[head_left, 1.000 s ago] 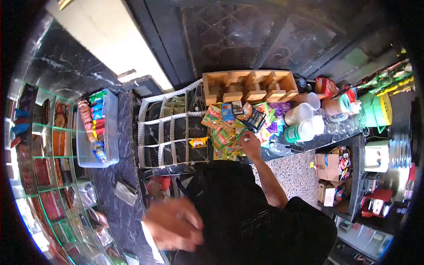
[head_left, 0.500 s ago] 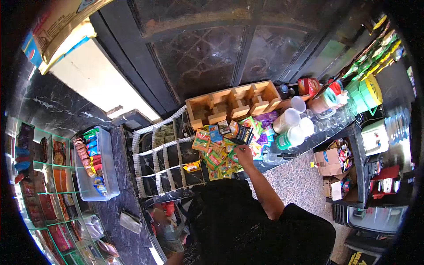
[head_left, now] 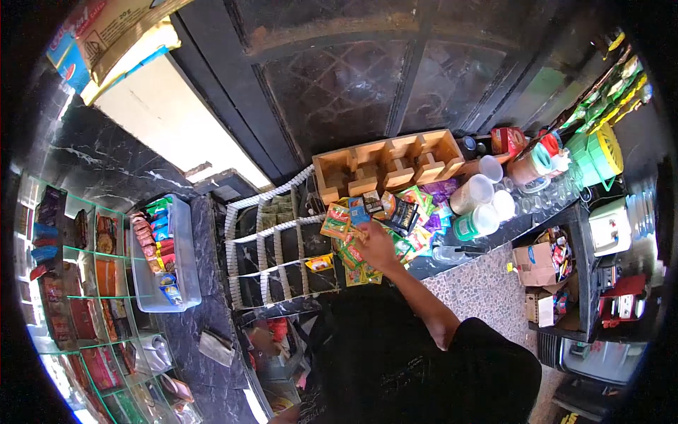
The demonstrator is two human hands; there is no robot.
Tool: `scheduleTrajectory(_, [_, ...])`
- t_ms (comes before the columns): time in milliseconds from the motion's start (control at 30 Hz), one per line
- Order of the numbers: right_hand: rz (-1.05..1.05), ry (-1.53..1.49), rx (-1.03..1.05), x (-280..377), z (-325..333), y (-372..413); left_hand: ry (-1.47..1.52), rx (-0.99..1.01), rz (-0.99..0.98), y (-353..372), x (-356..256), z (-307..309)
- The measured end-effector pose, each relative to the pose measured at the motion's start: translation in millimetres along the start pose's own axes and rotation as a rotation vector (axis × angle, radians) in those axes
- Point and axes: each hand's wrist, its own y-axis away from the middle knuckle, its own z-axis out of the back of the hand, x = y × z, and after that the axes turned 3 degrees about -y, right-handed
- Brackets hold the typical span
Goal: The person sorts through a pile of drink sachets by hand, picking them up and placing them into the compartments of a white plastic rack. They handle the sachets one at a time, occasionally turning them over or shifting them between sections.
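Observation:
My right hand [head_left: 376,247] reaches over a pile of small sachets on the dark counter. Its fingers are bent together at the left part of the pile; what lies between them is hidden. Just beyond the fingertips are an orange-and-green sachet [head_left: 335,220] and a blue sachet [head_left: 358,210]. A black sachet [head_left: 405,216] lies to the right of the hand. Low in the view, my left forearm [head_left: 285,415] shows by the compartment under the counter. A dim brownish shape there may be my left hand, but its fingers cannot be made out.
Behind the pile stands a wooden divided box [head_left: 387,168]. To the left are a white-edged rack [head_left: 268,237] with a yellow packet [head_left: 320,263] and a clear bin [head_left: 185,254] of packets. Plastic jars [head_left: 472,194] stand at the right, and glass shelves [head_left: 88,251] at far left.
My right hand has moved left across the pile, away from the black sachet, which now lies on the other sachets. The whole view has shifted slightly.

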Motion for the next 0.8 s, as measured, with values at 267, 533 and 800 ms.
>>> scheduleTrajectory(267, [0.43, 0.446, 0.095, 4, -48, -36, -0.023, -0.014, -0.02, -3, 0, 2])
scheduleTrajectory(533, [0.431, 0.508, 0.111, 15, -34, -41, -0.366, -0.528, 0.349, 22, 17, 60])
scheduleTrajectory(800, [0.609, 0.213, 0.123, 93, 7, 8, -0.073, -0.911, 0.75, 72, 120, 132])
